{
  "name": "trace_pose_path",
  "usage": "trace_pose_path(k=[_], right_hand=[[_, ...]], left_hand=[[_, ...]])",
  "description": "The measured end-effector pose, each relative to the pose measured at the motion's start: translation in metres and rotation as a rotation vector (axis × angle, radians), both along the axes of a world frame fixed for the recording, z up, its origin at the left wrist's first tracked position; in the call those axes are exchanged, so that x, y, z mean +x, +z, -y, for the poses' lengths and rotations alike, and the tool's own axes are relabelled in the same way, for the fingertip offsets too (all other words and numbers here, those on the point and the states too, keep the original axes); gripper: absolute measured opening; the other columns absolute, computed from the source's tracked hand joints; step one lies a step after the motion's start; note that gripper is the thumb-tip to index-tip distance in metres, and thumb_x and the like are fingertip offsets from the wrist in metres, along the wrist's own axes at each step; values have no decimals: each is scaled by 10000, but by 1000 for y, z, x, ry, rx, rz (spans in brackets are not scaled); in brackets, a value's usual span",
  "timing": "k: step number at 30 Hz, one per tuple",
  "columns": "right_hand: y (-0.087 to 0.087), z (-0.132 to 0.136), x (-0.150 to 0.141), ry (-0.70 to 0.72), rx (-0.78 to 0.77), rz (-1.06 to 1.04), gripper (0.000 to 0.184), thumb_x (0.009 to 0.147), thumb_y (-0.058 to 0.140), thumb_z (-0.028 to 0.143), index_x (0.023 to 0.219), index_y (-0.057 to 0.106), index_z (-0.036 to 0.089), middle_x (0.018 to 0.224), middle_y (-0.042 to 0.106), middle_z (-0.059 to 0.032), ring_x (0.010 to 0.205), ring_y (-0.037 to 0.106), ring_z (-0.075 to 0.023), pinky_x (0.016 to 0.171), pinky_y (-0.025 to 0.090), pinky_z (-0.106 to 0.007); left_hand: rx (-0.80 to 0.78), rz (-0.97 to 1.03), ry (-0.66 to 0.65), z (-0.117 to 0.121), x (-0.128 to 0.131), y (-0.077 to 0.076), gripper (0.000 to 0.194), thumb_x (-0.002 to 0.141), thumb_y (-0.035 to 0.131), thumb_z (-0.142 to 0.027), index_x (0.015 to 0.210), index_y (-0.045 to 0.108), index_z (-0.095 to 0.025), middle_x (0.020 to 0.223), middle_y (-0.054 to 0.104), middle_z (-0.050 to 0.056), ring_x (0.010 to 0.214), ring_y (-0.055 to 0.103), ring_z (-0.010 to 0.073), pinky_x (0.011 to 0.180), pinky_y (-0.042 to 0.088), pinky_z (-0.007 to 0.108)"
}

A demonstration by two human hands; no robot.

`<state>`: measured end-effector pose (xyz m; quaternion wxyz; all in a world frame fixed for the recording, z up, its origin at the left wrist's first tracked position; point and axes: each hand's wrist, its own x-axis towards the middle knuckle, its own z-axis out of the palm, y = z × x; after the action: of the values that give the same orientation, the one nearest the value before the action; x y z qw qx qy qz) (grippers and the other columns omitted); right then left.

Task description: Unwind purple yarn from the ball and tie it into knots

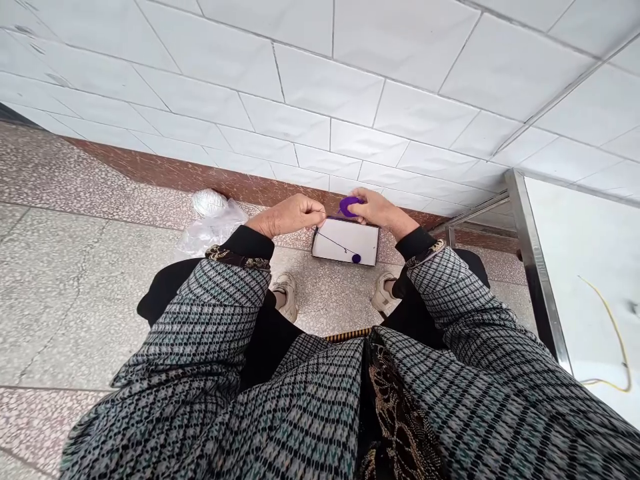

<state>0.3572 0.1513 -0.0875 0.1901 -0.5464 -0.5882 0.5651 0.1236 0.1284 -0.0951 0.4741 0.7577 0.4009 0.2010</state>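
Note:
My right hand (pixel 376 209) is closed around a small rounded bundle of bright purple yarn (pixel 349 206); whether it is wound or worked, I cannot tell. Just to its left, my left hand (pixel 296 216) pinches a thin dark strand of yarn between thumb and forefinger. Below both hands lies a shallow dark-edged box (pixel 335 243) with a white inside. In its lower right part rests a small dark purple yarn ball (pixel 356 259), and a strand runs from near it up to the box's upper left corner, by my left hand.
A white yarn ball (pixel 209 203) and a clear plastic bag (pixel 213 230) lie on the speckled floor to the left. White wall tiles (pixel 330 93) rise ahead. At right stands a metal-edged white table (pixel 575 233) with a yellow cord (pixel 613 320). My shoes (pixel 286 297) flank the box.

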Motion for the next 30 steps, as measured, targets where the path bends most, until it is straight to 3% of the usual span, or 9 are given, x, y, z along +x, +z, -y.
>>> trace_pose_path(k=[4,8,12,15,17,20,23,26,30], right_hand=[[-7,-7,-1,-217,147,-161,223,884,653,122,1017,495,206,833,560,28,527,464,-64,481,414,-191],[1,-7,2,-224,278,-301,247,918,650,241,1076,460,237,1030,594,-18,622,507,-75,589,506,-219],[18,-1,3,-165,339,-361,345,918,706,381,1117,452,259,1165,581,-43,724,547,-94,680,558,-243],[24,2,-1,-89,363,-402,356,913,713,371,1127,454,254,1159,577,-38,752,567,-95,707,560,-243],[23,2,-5,-43,368,-414,344,910,716,331,1127,461,249,1140,574,-34,766,571,-101,711,559,-245],[21,0,-10,-40,394,-385,339,883,734,258,1106,478,242,1137,572,-37,866,595,-134,744,572,-253],[21,-5,-11,-82,420,-349,330,874,732,217,1097,490,240,1154,585,-42,903,611,-148,726,575,-244],[19,-12,-8,-128,425,-346,301,904,705,237,1113,488,239,1148,593,-38,790,599,-109,662,552,-222],[11,-21,-2,-143,430,-375,318,932,698,328,1153,486,241,1157,599,-42,733,607,-85,645,547,-222]], left_hand=[[-99,15,120,1,6,-12,383,889,599,-402,582,588,-175,530,517,12,486,419,107,529,319,240],[-329,106,181,-1,7,-28,350,938,593,-481,875,708,-157,620,642,46,514,590,162,562,475,276],[-220,82,232,-7,9,-37,370,869,663,-399,1125,724,-139,1078,800,148,1022,761,269,931,575,387],[-93,306,320,-10,19,-35,536,785,710,-310,1295,674,-150,1489,652,169,1432,576,299,1231,415,465],[-94,544,319,-10,30,-33,618,746,723,-269,1349,626,-174,1531,618,157,1480,531,296,1260,385,472],[-214,780,290,-6,47,-29,601,739,746,-270,1310,577,-190,1283,737,134,1237,700,281,1135,500,463],[-300,818,310,-2,57,-26,501,776,791,-334,1193,554,-191,981,749,52,744,715,164,828,582,359],[-269,790,411,-1,59,-23,358,761,817,-333,981,588,-167,724,657,-17,483,470,65,553,420,232],[-260,775,519,-3,57,-20,245,715,793,-300,834,650,-140,593,570,-26,462,362,52,477,243,206]])
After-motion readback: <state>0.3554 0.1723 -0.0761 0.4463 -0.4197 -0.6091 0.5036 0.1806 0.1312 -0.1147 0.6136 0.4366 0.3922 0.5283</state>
